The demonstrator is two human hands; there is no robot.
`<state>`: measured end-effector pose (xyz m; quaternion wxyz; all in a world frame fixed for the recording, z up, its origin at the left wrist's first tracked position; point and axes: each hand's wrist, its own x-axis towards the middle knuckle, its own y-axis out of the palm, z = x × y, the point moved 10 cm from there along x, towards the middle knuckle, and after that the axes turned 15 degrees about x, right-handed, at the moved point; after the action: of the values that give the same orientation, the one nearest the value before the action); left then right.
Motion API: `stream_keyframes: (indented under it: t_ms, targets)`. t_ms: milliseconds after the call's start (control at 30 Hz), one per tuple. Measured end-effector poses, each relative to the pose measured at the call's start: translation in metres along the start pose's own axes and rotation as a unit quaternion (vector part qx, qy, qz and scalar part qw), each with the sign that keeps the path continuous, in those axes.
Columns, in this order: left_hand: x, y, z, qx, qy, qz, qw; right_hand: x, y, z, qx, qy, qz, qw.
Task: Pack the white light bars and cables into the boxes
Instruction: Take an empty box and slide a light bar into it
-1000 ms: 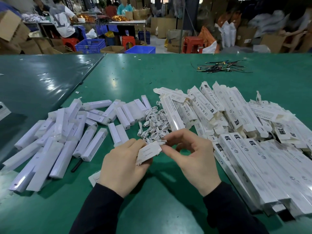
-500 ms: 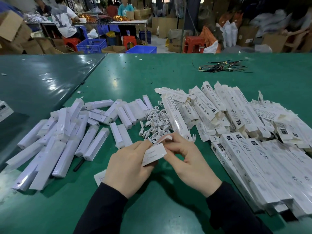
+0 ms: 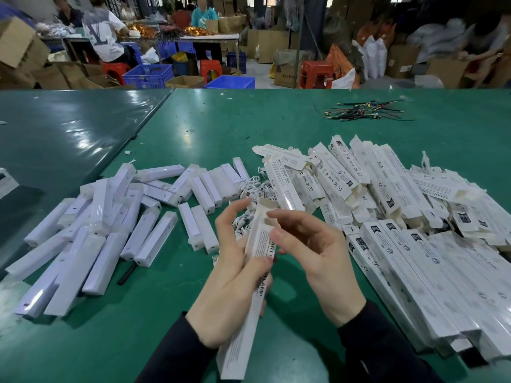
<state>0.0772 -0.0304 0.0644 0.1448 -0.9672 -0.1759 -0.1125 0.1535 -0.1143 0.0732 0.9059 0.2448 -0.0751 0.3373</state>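
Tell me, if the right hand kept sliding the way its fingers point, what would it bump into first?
The right hand points left, at the top end of the box that the left hand grips. Its fingertips seem already at the open flap, so the box comes first, though depth is hard to judge.

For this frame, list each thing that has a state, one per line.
Held box: tilted, far end flap open, off the table.
Left hand: grips the held box.
Right hand: fingertips at the box's open end.
Light bars: loose pile, unpacked.
Cables: tangled heap, unpacked.
Box pile: lying flat, many flaps open.
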Motion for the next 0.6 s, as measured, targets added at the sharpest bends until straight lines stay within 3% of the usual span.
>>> stream_keyframes:
  t_ms: [267,433,600]
  targets:
    - [-0.001,0.014,0.008,-0.116,-0.064,0.047,0.990,0.003,-0.005,-0.004,-0.019,0.046,-0.007,0.999]
    - [-0.005,0.023,0.009,-0.105,-0.063,0.076,0.990,0.001,-0.021,-0.014,0.062,0.100,-0.087,0.989]
    - [-0.005,0.028,0.015,-0.079,-0.074,0.084,0.991,0.002,-0.016,-0.020,0.099,0.129,-0.078,0.984]
